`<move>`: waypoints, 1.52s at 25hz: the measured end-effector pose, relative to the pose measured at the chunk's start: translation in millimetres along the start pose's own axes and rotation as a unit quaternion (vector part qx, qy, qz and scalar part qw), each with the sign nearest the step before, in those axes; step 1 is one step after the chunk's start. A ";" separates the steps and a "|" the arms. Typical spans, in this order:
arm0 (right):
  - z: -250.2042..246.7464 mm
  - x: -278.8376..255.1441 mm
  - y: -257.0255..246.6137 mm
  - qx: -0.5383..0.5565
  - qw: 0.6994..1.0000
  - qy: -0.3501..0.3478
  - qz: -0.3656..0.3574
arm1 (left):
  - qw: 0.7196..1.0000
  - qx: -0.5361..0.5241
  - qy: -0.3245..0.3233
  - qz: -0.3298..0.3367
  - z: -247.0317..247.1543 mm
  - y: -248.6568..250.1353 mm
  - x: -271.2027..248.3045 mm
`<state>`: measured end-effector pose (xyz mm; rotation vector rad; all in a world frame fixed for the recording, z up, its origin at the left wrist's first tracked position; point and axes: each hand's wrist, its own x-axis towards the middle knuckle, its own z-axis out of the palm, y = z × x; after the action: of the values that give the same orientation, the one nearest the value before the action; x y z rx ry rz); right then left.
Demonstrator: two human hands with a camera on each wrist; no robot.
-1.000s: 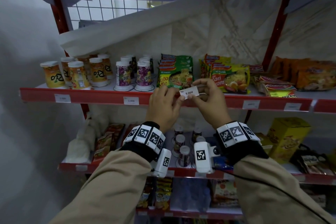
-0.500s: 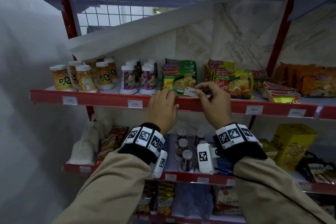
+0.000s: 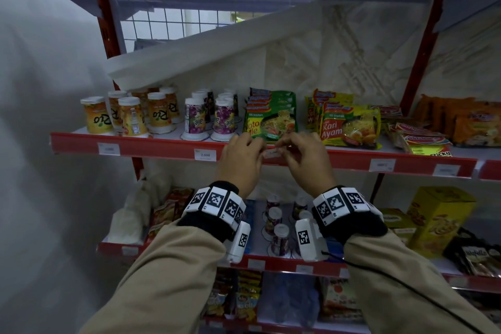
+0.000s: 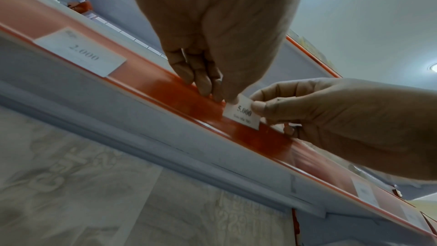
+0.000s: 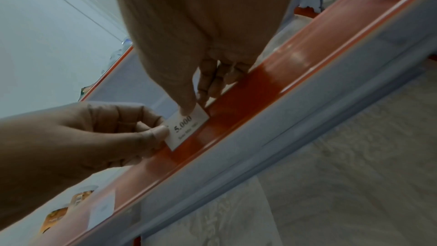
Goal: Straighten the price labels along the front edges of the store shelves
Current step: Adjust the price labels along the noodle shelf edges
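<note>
A small white price label (image 3: 272, 154) reading 5.000 sits against the red front rail (image 3: 162, 148) of the upper shelf, below the green noodle packs (image 3: 271, 116). My left hand (image 3: 254, 148) pinches its left end and my right hand (image 3: 287, 145) pinches its right end. In the left wrist view the label (image 4: 243, 115) has its lower edge in the rail (image 4: 184, 98), with my left hand (image 4: 222, 96) at its top corner and the right thumb on its edge. The right wrist view shows the same label (image 5: 187, 130) between both hands, my right hand (image 5: 194, 106) on top.
Other labels sit in the same rail: a 2.000 label (image 3: 205, 155) to the left, one (image 3: 108, 148) further left, two (image 3: 382, 165) to the right. Drink cups (image 3: 130, 116), yellow noodle packs (image 3: 349, 125) and snacks line the shelf. Lower shelves (image 3: 271, 263) hold more goods.
The label was held up in front of the noodle packs a second ago. Both hands have come down with it, and it now lies against the red rail.
</note>
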<state>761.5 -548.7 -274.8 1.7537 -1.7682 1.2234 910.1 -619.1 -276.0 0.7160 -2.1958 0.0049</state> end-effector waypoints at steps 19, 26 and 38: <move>-12.6 -4.2 -0.7 -0.099 0.991 -0.091 -0.003 | 0.996 0.085 -0.031 -0.009 4.6 -0.8 -3.4; -12.1 -2.4 -0.8 -0.111 0.989 -0.098 0.013 | 0.991 0.127 -0.020 -0.024 8.4 3.4 -3.7; -7.5 -5.5 0.3 -0.115 0.992 -0.047 0.015 | 0.995 0.091 0.013 0.033 9.9 -9.0 1.1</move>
<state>759.7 -539.6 -275.0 1.6814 -1.9094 0.9195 907.0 -629.6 -283.9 0.7391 -2.2124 0.2495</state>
